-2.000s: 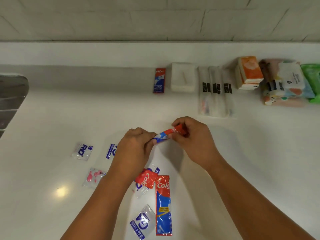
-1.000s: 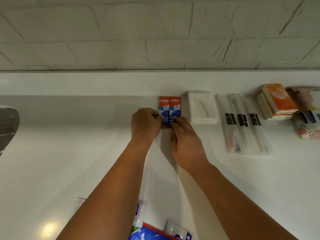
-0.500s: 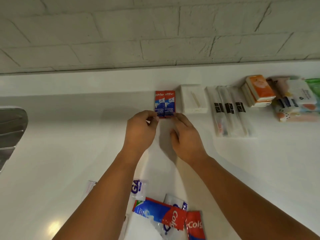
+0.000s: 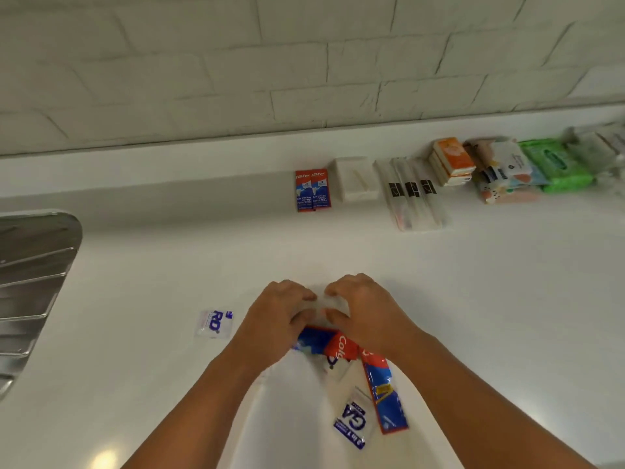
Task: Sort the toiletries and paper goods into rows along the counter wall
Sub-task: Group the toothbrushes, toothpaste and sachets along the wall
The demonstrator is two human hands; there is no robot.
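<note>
My left hand (image 4: 280,313) and my right hand (image 4: 367,309) meet over the loose pile at the counter's middle. Their curled fingertips pinch a blurred clear sachet (image 4: 329,304) between them. Just under the hands lies a red-and-blue toothpaste sachet (image 4: 326,343), and a second one (image 4: 384,396) lies nearer me. Two matching toothpaste sachets (image 4: 313,189) stand side by side against the counter wall. To their right along the wall are a white box (image 4: 356,179), toothbrush packs (image 4: 411,198), orange tissue packs (image 4: 451,160) and wipes packs (image 4: 507,174).
A clear sachet printed GA (image 4: 351,423) lies near the front, and one printed RD (image 4: 214,323) sits left of my hands. A steel sink drainboard (image 4: 33,282) fills the left edge. A green wipes pack (image 4: 554,164) ends the row at far right.
Both hands have pulled back from the two toothpaste sachets at the wall to the loose pile near me. They now pinch a clear sachet.
</note>
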